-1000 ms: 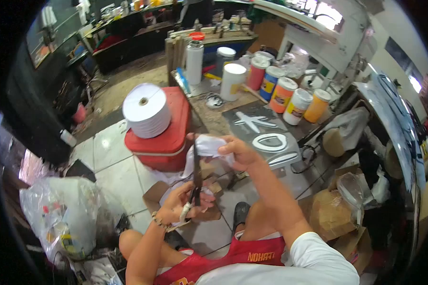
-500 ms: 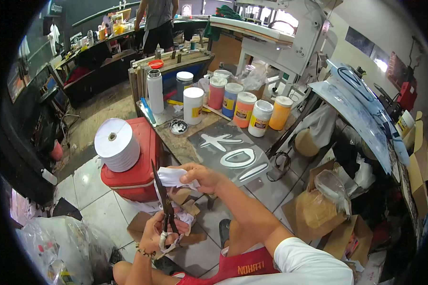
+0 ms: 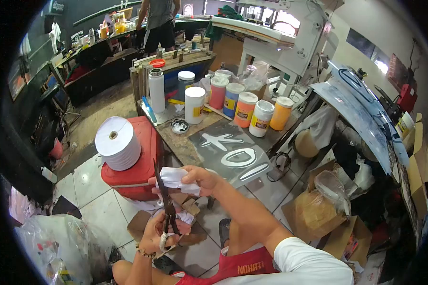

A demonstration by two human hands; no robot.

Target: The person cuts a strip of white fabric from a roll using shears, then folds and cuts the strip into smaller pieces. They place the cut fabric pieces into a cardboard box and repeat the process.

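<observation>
The scissors (image 3: 164,192) stand nearly upright in front of you, points up, their handles gripped by your left hand (image 3: 156,232) — the fingers curled round them, white wrapping on one loop. Just beside the blades, to their right, is the white cloth (image 3: 172,177), pinched between the thumb and fingers of your right hand (image 3: 198,178); whether steel and cloth touch cannot be told. More white fabric (image 3: 186,217) shows at your left hand. Below and behind lies an open cardboard box (image 3: 138,224) on the tiled floor. Beyond your hands, to the left, a large white roll (image 3: 117,145) rests on a red cooler (image 3: 150,142). Ahead and to the right, a grey sheet with white lettering (image 3: 209,159) lies at the edge of a low table (image 3: 176,145), before a row of paint jars (image 3: 245,111). Farthest off — another person (image 3: 160,23), standing near a long bench.
</observation>
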